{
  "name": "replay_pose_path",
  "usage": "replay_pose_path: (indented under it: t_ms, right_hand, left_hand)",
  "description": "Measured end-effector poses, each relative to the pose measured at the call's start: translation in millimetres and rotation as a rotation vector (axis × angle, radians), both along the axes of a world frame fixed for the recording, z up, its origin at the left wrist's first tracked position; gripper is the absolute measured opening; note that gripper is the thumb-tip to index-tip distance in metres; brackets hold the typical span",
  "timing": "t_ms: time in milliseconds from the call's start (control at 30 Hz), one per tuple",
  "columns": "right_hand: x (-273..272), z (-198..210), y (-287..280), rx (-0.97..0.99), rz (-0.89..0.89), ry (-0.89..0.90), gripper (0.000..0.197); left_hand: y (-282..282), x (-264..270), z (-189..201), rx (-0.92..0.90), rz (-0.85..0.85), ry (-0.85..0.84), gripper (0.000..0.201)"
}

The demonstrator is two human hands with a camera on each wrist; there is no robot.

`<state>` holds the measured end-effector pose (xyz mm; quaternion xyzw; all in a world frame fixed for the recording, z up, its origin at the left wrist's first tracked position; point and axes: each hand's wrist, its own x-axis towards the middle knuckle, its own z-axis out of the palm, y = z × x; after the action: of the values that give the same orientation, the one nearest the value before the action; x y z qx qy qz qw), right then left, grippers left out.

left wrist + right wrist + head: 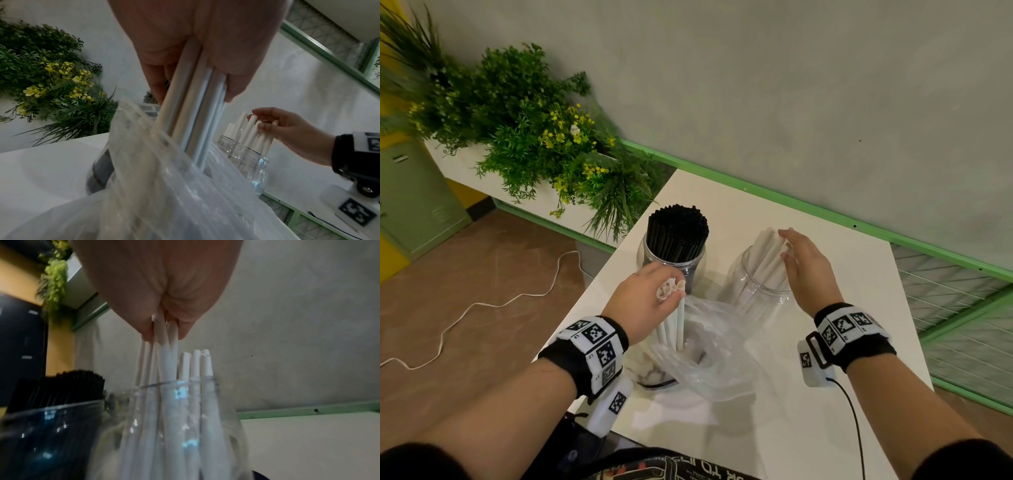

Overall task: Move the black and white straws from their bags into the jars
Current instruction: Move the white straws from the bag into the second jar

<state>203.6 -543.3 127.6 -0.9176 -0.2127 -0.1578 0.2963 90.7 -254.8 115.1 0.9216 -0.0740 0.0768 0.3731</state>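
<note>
Worktop (842,394): we note a white surface set against a grey wall, carrying both jars and the bag; a planter of green foliage (534,137) stands off its far-left corner.
Plastic bag (709,356): clear and crumpled, at the near centre of the worktop, mouth up; white straws stand in it. A dark band shows beneath it, which we cannot identify.
Black-straw jar (673,255): clear, at far left, packed with black straws (676,229) standing upright.
White-straw jar (756,291): clear, to the right of the first, only part filled; its white straws (195,368) lean against the far rim.
Left hand (643,301): grip clenched round a small bundle of white straws (671,291), held near their tops, lower ends inside the bag mouth.
Right hand (808,270): over the white-straw jar; the right wrist view shows its grip pinching several straws whose lower ends stand inside the jar.
Step in hand: we judge the black straws done and the white transfer under way, one batch being seated as another is drawn.
Next move: we judge the right grip should release and clear the jar mouth; the left bundle must lift free of the bag film, cross to that jar and enter ends-first without toppling the leaning straws.
</note>
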Motion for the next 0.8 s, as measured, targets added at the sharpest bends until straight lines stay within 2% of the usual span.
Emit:
replay_pose_path:
  t_ms: [67, 167, 233, 333, 433, 533, 600, 667, 800]
  right_hand:
    - [-2, -9, -5, -0.059, 0.007, 0.019, 0.039]
    - [-1, -13, -10, -0.076, -0.017, -0.075, 0.038]
    - [0, -10, -11, -0.092, -0.04, -0.031, 0.049]
    - [5, -8, -9, -0.181, -0.027, 0.131, 0.065]
    - [18, 2, -2, -0.186, -0.071, 0.059, 0.083]
    - [34, 12, 13, -0.286, -0.106, 0.138, 0.095]
    - [40, 12, 24, -0.415, -0.146, 0.227, 0.09]
    - [41, 8, 31, -0.48, -0.206, 0.226, 0.074]
    - [36, -3, 33, -0.306, -0.224, -0.045, 0.045]
  left_hand:
    - [0, 0, 0, 0.0, 0.0, -0.004, 0.043]
    - [0, 0, 0, -0.002, -0.003, -0.005, 0.043]
    - [1, 0, 0, -0.007, -0.004, -0.008, 0.042]
    - [1, 0, -2, -0.011, -0.006, -0.007, 0.041]
    - [1, 0, -2, -0.013, -0.006, -0.008, 0.041]
    - [1, 1, -2, -0.009, -0.004, -0.006, 0.04]
    - [0, 1, -1, -0.011, 0.001, -0.001, 0.04]
    - [0, 1, -1, -0.019, 0.004, 0.0, 0.039]
    - [0, 2, -2, -0.013, 0.002, -0.006, 0.039]
